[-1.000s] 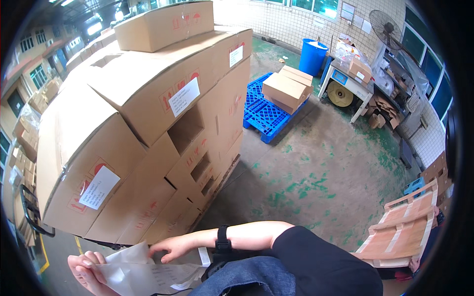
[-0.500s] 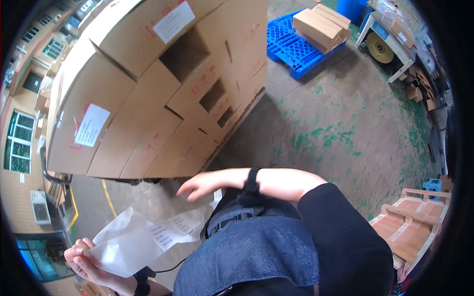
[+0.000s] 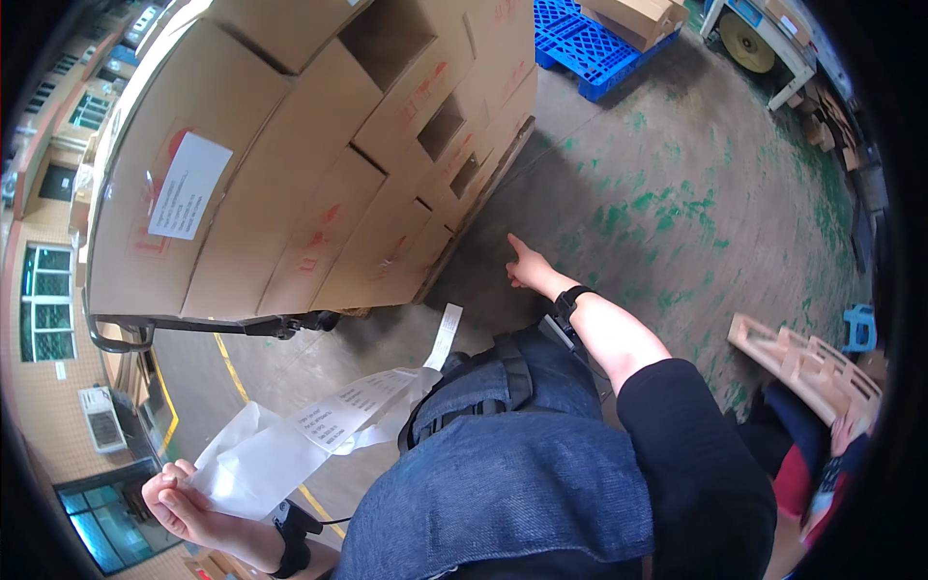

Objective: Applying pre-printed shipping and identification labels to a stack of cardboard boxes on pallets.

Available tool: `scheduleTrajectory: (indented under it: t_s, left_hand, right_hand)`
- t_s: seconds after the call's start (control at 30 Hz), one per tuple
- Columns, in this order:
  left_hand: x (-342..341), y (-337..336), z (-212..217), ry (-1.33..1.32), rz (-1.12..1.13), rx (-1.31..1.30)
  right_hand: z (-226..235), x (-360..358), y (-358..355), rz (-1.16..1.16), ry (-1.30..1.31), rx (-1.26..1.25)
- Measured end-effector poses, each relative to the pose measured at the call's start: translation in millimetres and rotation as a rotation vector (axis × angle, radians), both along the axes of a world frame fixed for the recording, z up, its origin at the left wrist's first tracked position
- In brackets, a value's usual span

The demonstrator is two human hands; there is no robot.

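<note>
The left hand (image 3: 176,498) is held low, nearer the person than the stack of boxes (image 3: 319,232), its wrist bent and fingers curled closed, pinching one end of a strip of labels (image 3: 358,406). That strip hangs slack between the stack and the person's apron (image 3: 493,483). The right arm reaches out to the right of the stack's near lower corner; the right hand (image 3: 527,266) hangs over the floor (image 3: 599,184) with its index finger stretched out and the others loosely bent, holding nothing. Half a second ago this hand was just below the stack, near the strip; it has since swung right, while the left hand has kept its grip. The wooden pallet (image 3: 802,362), well to the right of the stack, has tilted up, and a co-worker's hand (image 3: 849,433) is at its edge. Counted: one strip, one label (image 3: 190,186) fully in view on the stack's side, three dark square openings in that side, one blue pallet (image 3: 599,53) beyond the stack, one wooden pallet, and one blue stool (image 3: 859,327) far to the stack's right.
</note>
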State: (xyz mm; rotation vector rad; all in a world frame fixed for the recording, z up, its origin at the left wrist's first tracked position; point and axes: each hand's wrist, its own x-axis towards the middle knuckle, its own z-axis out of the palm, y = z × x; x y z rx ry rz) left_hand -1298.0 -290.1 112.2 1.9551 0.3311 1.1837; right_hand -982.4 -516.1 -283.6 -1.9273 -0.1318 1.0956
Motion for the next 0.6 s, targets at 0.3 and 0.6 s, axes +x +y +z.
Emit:
scheduleTrajectory:
  t_s: [0.3, 0.6]
  left_hand:
    - [-64, 80, -14, 0.082, -0.018, 0.031]
    - [-99, 110, -27, 0.141, 0.06, 0.03]
  right_hand:
    - [-53, -100, 90, 0.018, 0.199, 0.12]
    - [-50, -153, 176, 0.092, -0.131, 0.108]
